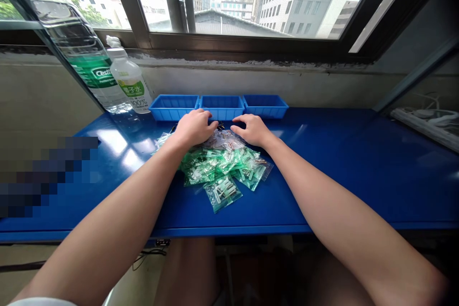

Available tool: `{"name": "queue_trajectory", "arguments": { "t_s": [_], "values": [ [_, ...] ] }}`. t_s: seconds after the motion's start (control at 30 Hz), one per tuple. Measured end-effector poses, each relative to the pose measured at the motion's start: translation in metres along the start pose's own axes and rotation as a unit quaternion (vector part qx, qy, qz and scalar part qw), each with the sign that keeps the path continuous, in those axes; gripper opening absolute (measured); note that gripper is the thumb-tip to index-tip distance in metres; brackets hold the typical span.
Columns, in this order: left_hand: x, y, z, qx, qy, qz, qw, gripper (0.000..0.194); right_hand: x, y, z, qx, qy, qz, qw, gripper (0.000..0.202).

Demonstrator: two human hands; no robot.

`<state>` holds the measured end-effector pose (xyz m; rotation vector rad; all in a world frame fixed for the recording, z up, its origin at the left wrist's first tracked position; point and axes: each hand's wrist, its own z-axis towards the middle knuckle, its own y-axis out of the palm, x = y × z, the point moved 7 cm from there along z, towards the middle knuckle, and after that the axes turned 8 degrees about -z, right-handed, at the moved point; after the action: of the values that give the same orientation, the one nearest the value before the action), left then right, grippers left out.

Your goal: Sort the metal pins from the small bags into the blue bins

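Note:
A heap of small clear plastic bags (222, 158) lies on the blue table, many with a green tint and short pale pieces inside. One green-tinted bag (223, 192) lies at the near side of the heap. My left hand (196, 126) is over the heap's far left part, palm down, thumb and fingers apart. At the far right side my right hand (253, 129) curves inward, with a gap between its thumb and index finger. Between the hands are bags with reddish-brown pieces (225, 138) and some thin dark pieces (221, 125). What lies under my palms is hidden.
Three blue bins (220, 101) stand in a row behind the heap. A large water bottle (86, 57) and a smaller bottle (129, 81) stand at the back left. The blue table (340, 162) ends at a near edge above my legs. White cables (435, 117) lie at the far right.

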<state>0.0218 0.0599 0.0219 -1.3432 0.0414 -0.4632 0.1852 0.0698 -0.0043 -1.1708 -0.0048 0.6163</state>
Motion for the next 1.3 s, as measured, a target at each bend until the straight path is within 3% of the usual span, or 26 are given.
{"name": "queue_trajectory", "arguments": {
  "t_s": [0.07, 0.23, 0.43, 0.67, 0.97, 1.17, 1.3],
  "values": [
    [-0.007, -0.003, 0.000, 0.015, -0.050, 0.030, 0.998, 0.047, -0.001, 0.000, 0.000, -0.003, -0.001, -0.005, 1.000, 0.034],
    [-0.015, 0.009, -0.002, -0.056, -0.101, 0.031, 0.993, 0.058, -0.002, 0.000, 0.000, -0.012, 0.000, -0.014, 1.000, 0.034],
    [-0.011, 0.014, -0.001, -0.084, -0.065, 0.016, 0.994, 0.063, -0.003, 0.000, 0.000, -0.018, -0.006, -0.016, 1.000, 0.036],
    [-0.008, 0.009, -0.002, -0.064, -0.043, 0.023, 0.997, 0.060, -0.004, 0.002, 0.000, -0.026, -0.012, -0.019, 0.999, 0.036],
    [0.017, 0.020, -0.005, -0.100, 0.109, -0.082, 0.986, 0.055, -0.011, 0.010, -0.002, -0.058, -0.036, -0.057, 0.996, 0.046],
    [0.021, 0.025, -0.007, -0.135, 0.139, -0.143, 0.971, 0.051, -0.017, 0.019, -0.002, -0.110, -0.047, -0.071, 0.990, 0.041],
    [0.022, 0.025, -0.009, -0.144, 0.136, -0.158, 0.967, 0.048, -0.017, 0.017, 0.000, -0.097, -0.041, -0.066, 0.992, 0.035]
  ]
}}
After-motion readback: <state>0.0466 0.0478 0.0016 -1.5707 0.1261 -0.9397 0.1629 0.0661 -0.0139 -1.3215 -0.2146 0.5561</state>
